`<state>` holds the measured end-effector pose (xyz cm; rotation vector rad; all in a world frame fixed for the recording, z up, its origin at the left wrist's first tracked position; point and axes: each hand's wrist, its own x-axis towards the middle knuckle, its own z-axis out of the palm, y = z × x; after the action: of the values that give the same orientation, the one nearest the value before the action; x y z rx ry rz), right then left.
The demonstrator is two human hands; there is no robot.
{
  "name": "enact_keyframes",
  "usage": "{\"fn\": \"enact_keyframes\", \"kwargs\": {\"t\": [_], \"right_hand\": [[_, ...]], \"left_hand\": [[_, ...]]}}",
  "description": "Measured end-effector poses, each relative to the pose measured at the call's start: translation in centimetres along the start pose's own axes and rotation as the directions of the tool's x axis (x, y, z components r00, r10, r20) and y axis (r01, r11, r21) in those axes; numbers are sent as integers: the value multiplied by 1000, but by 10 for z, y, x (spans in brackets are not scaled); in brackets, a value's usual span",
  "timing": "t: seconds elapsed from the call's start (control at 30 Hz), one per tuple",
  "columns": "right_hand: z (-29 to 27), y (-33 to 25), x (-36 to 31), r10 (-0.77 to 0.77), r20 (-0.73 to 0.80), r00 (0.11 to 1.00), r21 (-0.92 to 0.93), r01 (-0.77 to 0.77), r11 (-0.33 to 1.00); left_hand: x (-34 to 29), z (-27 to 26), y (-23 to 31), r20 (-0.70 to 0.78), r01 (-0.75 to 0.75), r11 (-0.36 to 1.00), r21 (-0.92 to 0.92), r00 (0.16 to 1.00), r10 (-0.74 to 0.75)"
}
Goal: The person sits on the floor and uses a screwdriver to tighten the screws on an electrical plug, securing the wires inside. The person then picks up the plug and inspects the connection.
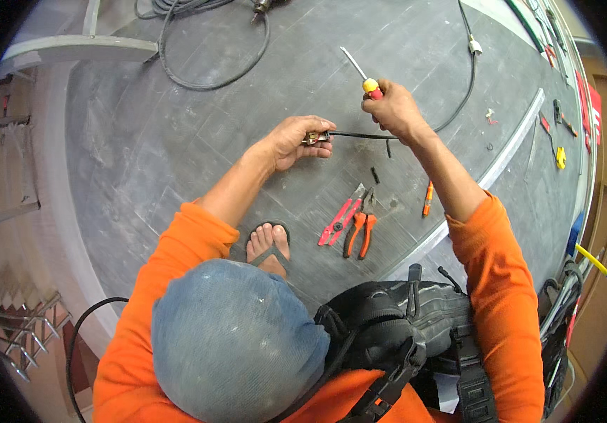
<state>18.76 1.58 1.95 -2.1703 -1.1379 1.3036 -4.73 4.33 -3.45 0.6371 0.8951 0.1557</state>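
Observation:
My left hand [290,143] is closed around a small opened electrical plug or socket [315,138], with its inner parts showing. A black cable [360,135] runs out of that fitting to the right, passing under my right wrist. In my right hand [396,111] is a screwdriver [372,86] with a red and yellow handle, its metal shaft pointing up and left, apart from the fitting. On the floor nearer to me lie orange-handled pliers [359,236] beside a pink-handled cutting tool [340,224]. A short black piece [375,175] rests just beyond them.
A slim orange tool [427,200] lies below my right forearm. One long metal strip [511,141] crosses the floor at right, with a yellow tape measure [561,157] past it. Coiled grey cable [211,86] sits at the far left. A black backpack [416,310] is near me.

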Motion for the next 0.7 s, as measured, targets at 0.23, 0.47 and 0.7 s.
{"fn": "enact_keyframes", "kwargs": {"t": [0.23, 0.47, 0.7], "right_hand": [[-17, 13, -71, -13, 85, 996, 322, -15, 947], [-8, 26, -108, 1, -28, 1000, 516, 14, 856], [-7, 25, -122, -8, -146, 989, 413, 68, 908]], "left_hand": [[-2, 42, -2, 14, 11, 999, -30, 1000, -11], [-4, 72, 14, 86, 11, 1000, 10, 996, -12], [-6, 84, 13, 53, 25, 989, -147, 998, -17]]}}
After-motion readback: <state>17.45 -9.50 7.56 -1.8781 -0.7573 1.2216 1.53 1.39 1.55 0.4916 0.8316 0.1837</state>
